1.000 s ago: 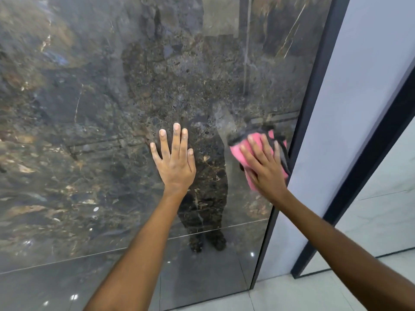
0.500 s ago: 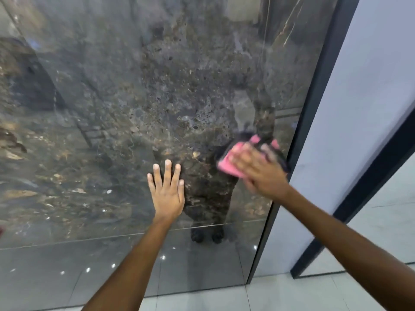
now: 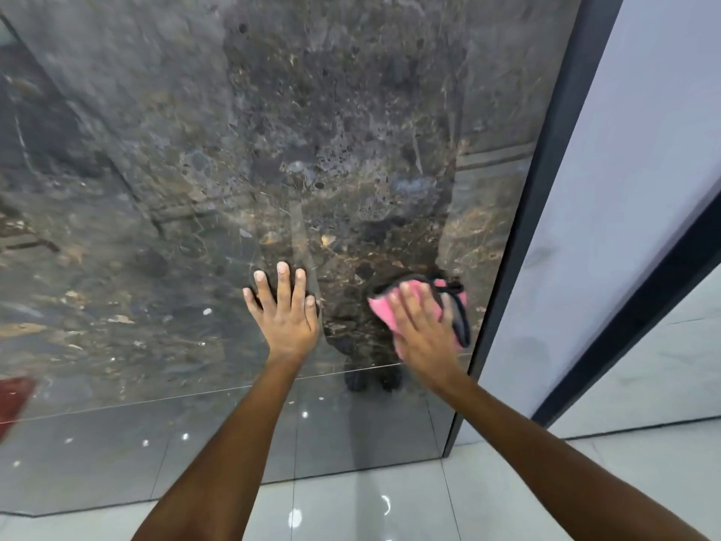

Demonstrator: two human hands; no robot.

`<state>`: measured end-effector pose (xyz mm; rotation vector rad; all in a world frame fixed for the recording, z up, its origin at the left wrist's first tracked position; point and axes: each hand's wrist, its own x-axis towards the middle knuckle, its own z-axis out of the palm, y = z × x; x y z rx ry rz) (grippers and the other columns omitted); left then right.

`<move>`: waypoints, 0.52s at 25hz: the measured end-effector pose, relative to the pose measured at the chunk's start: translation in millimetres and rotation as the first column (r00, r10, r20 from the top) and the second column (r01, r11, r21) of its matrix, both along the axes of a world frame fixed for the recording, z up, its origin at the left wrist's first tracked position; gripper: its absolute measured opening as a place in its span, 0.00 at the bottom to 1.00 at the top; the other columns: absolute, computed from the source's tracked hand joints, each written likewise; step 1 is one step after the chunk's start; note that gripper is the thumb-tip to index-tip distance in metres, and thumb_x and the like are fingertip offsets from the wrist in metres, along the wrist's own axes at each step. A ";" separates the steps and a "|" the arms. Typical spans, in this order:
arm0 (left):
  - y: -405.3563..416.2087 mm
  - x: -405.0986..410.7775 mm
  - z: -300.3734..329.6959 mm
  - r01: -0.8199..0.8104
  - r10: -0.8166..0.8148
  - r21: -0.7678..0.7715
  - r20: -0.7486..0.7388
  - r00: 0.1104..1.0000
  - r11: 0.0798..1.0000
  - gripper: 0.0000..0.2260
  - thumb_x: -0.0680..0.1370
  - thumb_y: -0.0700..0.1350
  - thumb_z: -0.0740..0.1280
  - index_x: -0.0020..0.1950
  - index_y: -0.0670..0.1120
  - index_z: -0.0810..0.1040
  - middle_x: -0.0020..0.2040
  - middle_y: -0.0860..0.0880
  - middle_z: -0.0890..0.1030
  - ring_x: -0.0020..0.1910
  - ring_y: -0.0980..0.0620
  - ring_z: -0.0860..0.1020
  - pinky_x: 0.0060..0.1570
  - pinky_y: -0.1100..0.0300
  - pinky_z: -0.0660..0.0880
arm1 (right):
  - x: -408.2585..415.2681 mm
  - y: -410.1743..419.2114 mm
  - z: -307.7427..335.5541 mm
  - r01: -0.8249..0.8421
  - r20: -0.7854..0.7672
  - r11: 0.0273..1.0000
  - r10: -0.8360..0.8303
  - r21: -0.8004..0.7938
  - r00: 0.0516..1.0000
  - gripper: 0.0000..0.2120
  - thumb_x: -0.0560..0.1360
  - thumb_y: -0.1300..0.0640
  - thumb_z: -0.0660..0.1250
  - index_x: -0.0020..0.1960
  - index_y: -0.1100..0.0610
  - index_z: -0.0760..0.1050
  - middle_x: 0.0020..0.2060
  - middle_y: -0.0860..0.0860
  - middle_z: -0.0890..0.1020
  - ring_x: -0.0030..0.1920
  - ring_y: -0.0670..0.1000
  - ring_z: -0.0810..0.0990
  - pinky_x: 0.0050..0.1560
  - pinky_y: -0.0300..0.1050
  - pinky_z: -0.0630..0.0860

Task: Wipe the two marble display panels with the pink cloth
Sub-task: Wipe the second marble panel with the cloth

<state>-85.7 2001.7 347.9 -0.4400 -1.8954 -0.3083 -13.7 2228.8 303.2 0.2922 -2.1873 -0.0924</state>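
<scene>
Looking down: we see 2 bare forearms reaching forward to an upright dark marble panel [image 3: 273,150], brown and grey with pale veins, glossy enough to mirror the room.
Left hand: our left hand [image 3: 286,312] lies flat on the dark marble panel, fingers straight and slightly spread, holding nothing.
Right hand: our right hand [image 3: 423,333] presses the pink cloth [image 3: 384,310] against the same panel; its fingers look extended over the cloth, though they are blurred.
Pink cloth: we see it bunched under the right hand, pink with a dark edge, touching the marble low on the panel and just beside the black frame [image 3: 534,212].
Spacing: our 2 hands sit near each other at about the same height, the left 1 nearer the middle of the panel, the right 1 close to its right edge.
Black frame: it runs along the right edge of the dark panel, slanting from upper right down to the floor.
Pale panel: we see a lighter grey-white panel [image 3: 624,169] to the right of the frame, with a second dark strip [image 3: 640,306] on its far side.
Floor: glossy light tiles [image 3: 351,509] lie below the panels, dotted with bright reflections.
Left edge: we notice a small red patch [image 3: 13,396], too blurred to identify.
</scene>
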 end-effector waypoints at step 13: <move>-3.8 -4.2 -11.0 -0.007 0.005 -0.056 -0.026 1.000 0.998 0.23 0.85 0.51 0.45 0.81 0.51 0.49 0.81 0.53 0.45 0.79 0.47 0.42 0.76 0.46 0.40 | 9.0 71.8 7.8 0.095 -0.052 0.960 -0.113 -0.265 0.992 0.36 0.79 0.50 0.57 0.80 0.55 0.42 0.79 0.51 0.41 0.79 0.54 0.42 0.76 0.56 0.43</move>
